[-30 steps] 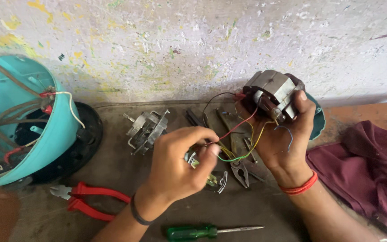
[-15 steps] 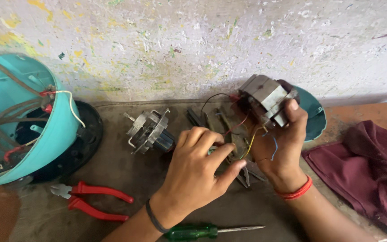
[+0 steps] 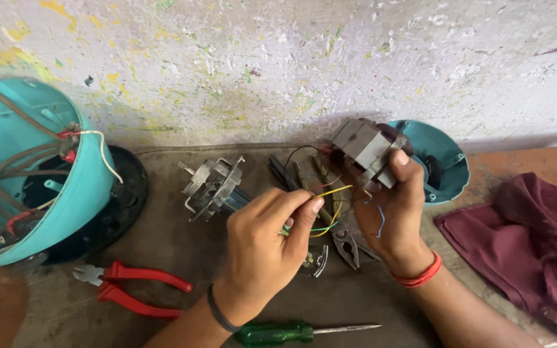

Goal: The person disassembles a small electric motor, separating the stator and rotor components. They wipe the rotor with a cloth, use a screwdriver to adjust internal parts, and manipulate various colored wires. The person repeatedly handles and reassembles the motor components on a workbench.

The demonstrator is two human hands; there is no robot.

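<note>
Two hands are at work over the dark worktop point(image 3: 182, 258), close to the speckled wall point(image 3: 278, 58). Your right hand point(image 3: 398, 209) is clenched around a small grey motor block point(image 3: 363, 149) and holds it raised above the worktop, tilted, with the thumb lying over its side. Thin coloured wires point(image 3: 331, 203), yellow, green, red and blue, hang from the block down between the two hands. Your left hand point(image 3: 269, 248) has its fingers point(image 3: 304, 212) pinched together on the ends of these wires, just beside the right palm.

Under the hands lie grey pliers point(image 3: 349, 243) and some other dark tools, partly hidden. Left of the hands a metal rotor part point(image 3: 213, 185) rests on the worktop, well apart from the block.

At the far left stands a big teal housing point(image 3: 33, 174), tipped on its side so you see into it. Inside there are loose brown and red wires, and one white wire point(image 3: 104, 154) comes over its rim. It leans on a black round base point(image 3: 120, 206). Behind your right hand a smaller teal cap point(image 3: 434, 161) lies open side up; what it holds I cannot tell.

Near the front edge are red-handled pliers point(image 3: 133, 290) and a green-handled screwdriver point(image 3: 291, 332). A dark red cloth point(image 3: 530, 245) lies at the right.
</note>
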